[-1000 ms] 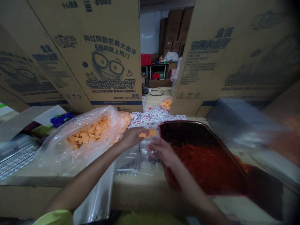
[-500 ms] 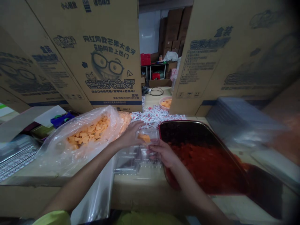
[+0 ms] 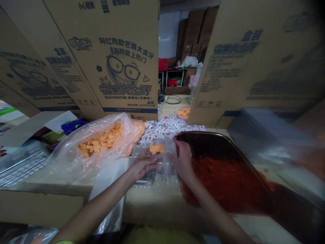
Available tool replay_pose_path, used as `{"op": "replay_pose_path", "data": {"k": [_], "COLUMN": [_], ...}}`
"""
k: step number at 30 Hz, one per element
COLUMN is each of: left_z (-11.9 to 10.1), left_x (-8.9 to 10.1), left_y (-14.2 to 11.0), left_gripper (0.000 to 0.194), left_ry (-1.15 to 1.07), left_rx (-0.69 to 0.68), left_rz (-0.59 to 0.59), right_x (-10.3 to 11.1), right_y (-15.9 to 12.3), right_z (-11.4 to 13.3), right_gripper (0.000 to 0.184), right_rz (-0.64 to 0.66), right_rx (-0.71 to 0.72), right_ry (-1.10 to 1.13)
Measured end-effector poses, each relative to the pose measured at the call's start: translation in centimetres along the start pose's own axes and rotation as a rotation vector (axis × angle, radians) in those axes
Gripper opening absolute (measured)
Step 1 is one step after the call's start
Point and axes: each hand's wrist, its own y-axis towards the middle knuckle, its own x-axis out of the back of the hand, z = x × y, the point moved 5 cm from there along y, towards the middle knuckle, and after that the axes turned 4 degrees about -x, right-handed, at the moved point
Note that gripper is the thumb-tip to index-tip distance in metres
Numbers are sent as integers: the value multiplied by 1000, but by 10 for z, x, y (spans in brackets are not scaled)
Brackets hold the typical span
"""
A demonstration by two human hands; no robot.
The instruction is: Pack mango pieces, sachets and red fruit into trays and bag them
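Note:
A small clear plastic container is held between both hands above the table edge, with orange pieces inside it. My left hand cups its left side, fingers curled under it. On the container's right side, my right hand grips it, next to the rim of a dark metal tray of red-brown pieces. A clear plastic bag full of orange pieces lies to the left.
Tall printed cardboard boxes wall the back on the left and right. Small red-and-white sachets are heaped behind the container. A pink bowl stands further back. Clear plastic trays lie at far left.
My left hand put orange pieces into the clear container, then moved down to hold its side. My right hand shifted up along its right side. The view swung slightly right.

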Motion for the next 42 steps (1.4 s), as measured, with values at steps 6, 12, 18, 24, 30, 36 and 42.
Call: {"op": "replay_pose_path", "data": {"k": [6, 12, 18, 24, 30, 36, 42], "left_z": [4, 6, 5, 12, 10, 11, 27], "left_x": [-5, 3, 5, 2, 11, 12, 20], "left_y": [-5, -12, -13, -14, -17, -14, -7], "left_gripper": [59, 63, 63, 69, 68, 70, 53], "left_ry": [61, 85, 149, 147, 141, 110, 71], "left_rx": [57, 158, 232, 251, 258, 247, 234], "left_rz": [72, 168, 281, 316, 242, 277, 273], "right_x": [-17, -12, 7, -11, 6, 4, -14], "right_y": [15, 29, 35, 27, 17, 2, -2], "right_z": [34, 30, 53, 62, 46, 43, 31], "right_gripper": [21, 10, 9, 21, 29, 27, 21], "right_rz": [395, 598, 770, 878, 797, 884, 826], "right_rx": [332, 422, 536, 678, 645, 630, 628], "right_ry": [-473, -192, 18, -166, -317, -501, -482]}}
